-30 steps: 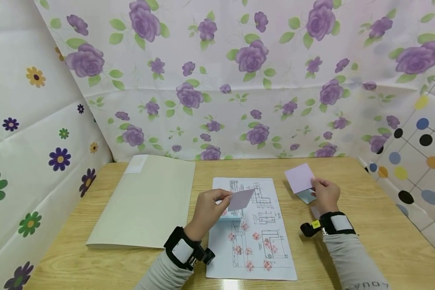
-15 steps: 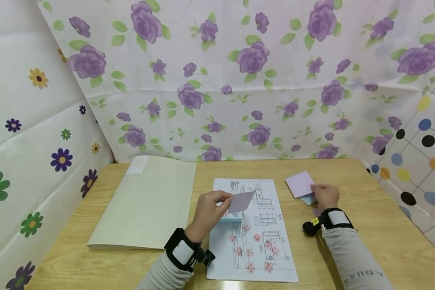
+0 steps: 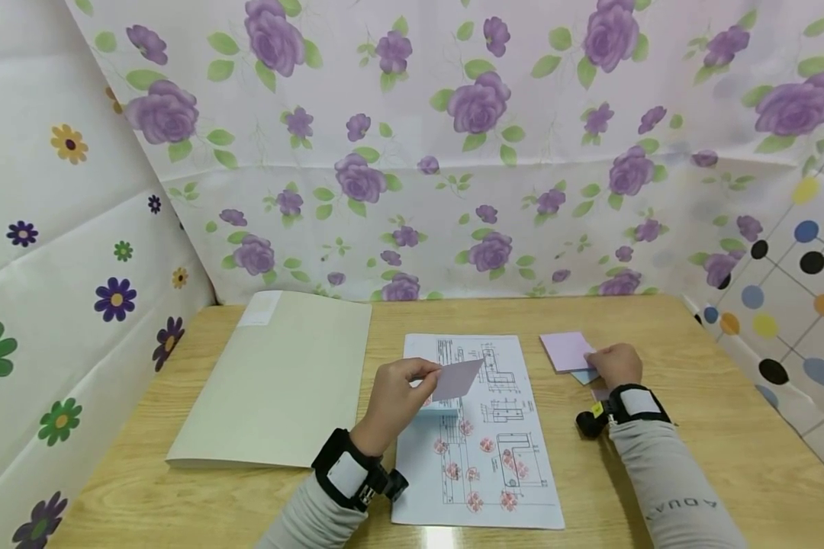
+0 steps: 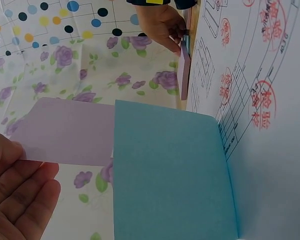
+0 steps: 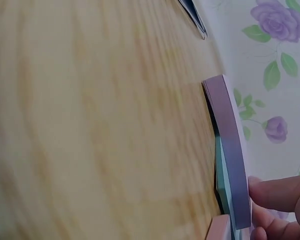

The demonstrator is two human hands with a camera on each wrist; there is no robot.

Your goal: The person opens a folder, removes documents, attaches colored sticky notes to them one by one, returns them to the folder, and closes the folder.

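Observation:
My left hand (image 3: 398, 396) pinches one corner of a single lilac sticky note (image 3: 457, 380) above the printed drawing sheet (image 3: 522, 457). Under that note, a light blue sticky note (image 4: 170, 170) rises from the drawing, joined to it along one edge in the left wrist view. On the right, my right hand (image 3: 616, 366) holds the near corner of a lilac sticky note pad (image 3: 566, 352) between thumb and fingers. The pad lies over a blue pad (image 3: 586, 377), and a pinkish pad (image 5: 218, 227) sits beside them, partly hidden by the hand.
A large cream folder (image 3: 281, 389) with a white label lies at the left of the wooden table (image 3: 714, 427). Red stamps mark the drawing sheet. A flowered cloth (image 3: 439, 152) hangs behind the table, with patterned cloths at both sides.
The right hand has lowered the lilac pad from a tilted, raised position to lie flat over the blue pad. The left hand and its lilac note have stayed nearly still.

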